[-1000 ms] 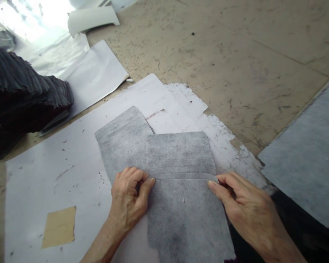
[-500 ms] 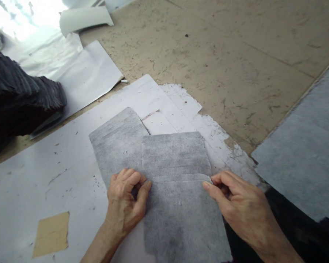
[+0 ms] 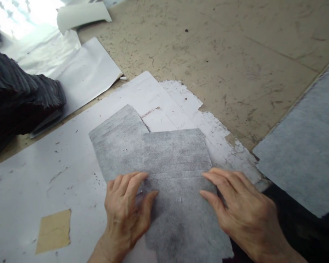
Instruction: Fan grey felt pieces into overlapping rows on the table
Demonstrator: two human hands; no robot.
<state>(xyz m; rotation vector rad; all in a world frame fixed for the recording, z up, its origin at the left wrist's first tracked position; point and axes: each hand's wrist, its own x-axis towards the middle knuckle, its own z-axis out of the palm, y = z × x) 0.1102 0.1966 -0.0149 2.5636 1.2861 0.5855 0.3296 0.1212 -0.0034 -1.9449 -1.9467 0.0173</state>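
A grey fibrous sheet (image 3: pixel 181 204) with several crosswise crease lines lies in front of me. Under its left side, a second grey sheet (image 3: pixel 117 146) sticks out at a slant. My left hand (image 3: pixel 127 208) rests at the upper sheet's left edge, thumb and fingers apart. At the right edge, my right hand (image 3: pixel 235 208) touches the sheet near a crease, its thumb and forefinger also spread. Neither hand grips anything. The lower end of the upper sheet runs out of the bottom of the view.
White paper (image 3: pixel 79 182) with torn layers covers the worktop (image 3: pixel 235 65) beneath the sheets. A yellowish square (image 3: pixel 54 232) lies at lower left. At left stands a dark stack of layered material (image 3: pixel 24 91). A large grey-blue sheet (image 3: pixel 307 146) lies at right.
Both hands have opened from a pinch at the sheet's side edges. The raised fold across the upper sheet now lies flat as a thin crease.
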